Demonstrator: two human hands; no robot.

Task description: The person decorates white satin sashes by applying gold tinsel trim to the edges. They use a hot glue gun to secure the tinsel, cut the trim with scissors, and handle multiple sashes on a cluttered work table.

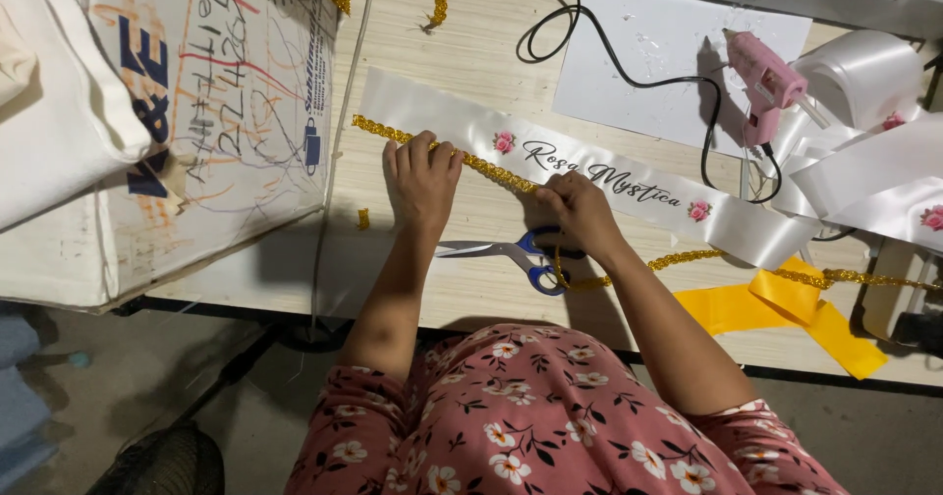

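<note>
Left hand (423, 183) presses flat, fingers spread, on gold trim (491, 168) along white ribbon (589, 176); right hand (578, 212) apparently pinches the trim.

Sash ribbon (589, 176) lies diagonally across the worktop (471, 53), trim braid (432, 146) along its near edge, my left hand (422, 181) flat on both, my right hand (580, 215) on the braid to its right. Scissors (506, 252) lie nearer me between my arms; glue gun (766, 82) stands behind the ribbon at right, cardboard box (196, 112) far left.

Single head view, looking steeply down, close over table (471, 53) edge and own lap.
</note>
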